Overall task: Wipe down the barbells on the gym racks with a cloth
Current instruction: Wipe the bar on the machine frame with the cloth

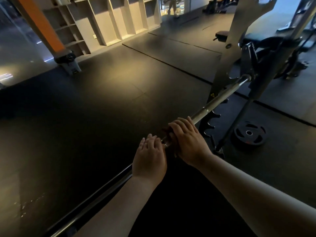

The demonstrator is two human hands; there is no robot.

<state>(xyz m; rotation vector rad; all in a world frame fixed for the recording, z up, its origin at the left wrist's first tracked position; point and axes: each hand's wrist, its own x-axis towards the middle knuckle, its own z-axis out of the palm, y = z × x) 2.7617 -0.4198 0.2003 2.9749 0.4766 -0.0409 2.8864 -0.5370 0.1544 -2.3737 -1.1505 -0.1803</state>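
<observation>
You have two grips in view, your left grip [148, 156] and your right grip [186, 139]. Count one barbell [220, 98], one cloth [168, 132], and one weight plate [249, 133] on the floor. You also have one toothed rack upright [237, 28] and one orange post [41, 24]. Farther back there is one shelving unit [102, 19] and one padded bench [221, 33]. One other person [172, 6] shows, legs only.
</observation>
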